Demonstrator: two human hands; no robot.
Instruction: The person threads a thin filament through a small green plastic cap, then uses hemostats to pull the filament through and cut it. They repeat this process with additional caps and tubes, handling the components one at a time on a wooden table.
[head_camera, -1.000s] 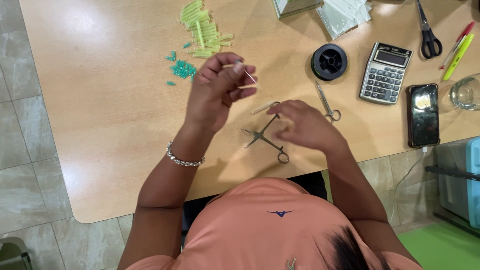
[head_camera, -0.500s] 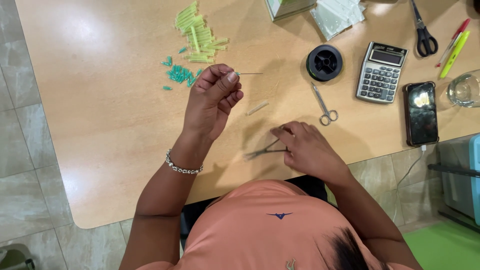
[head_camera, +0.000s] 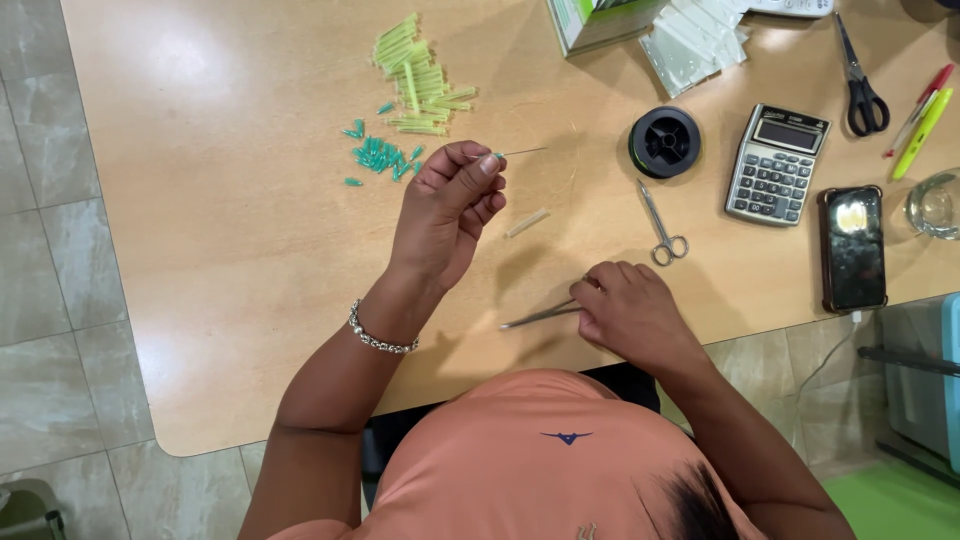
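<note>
Bright, even overhead light; soft glare on the table (head_camera: 200, 90) upper left; short shadows beneath both hands; sharp focus.

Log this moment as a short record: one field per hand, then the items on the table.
left hand: raised over the table, pinching a thin needle with a teal bit at the fingertips
right hand: resting on the table near its edge, gripping a metal tool
table: light wood, rounded corner
bead piles: teal beads and light green tubes
middle: black spool, small forceps
right side: calculator, phone, scissors, glass
</note>
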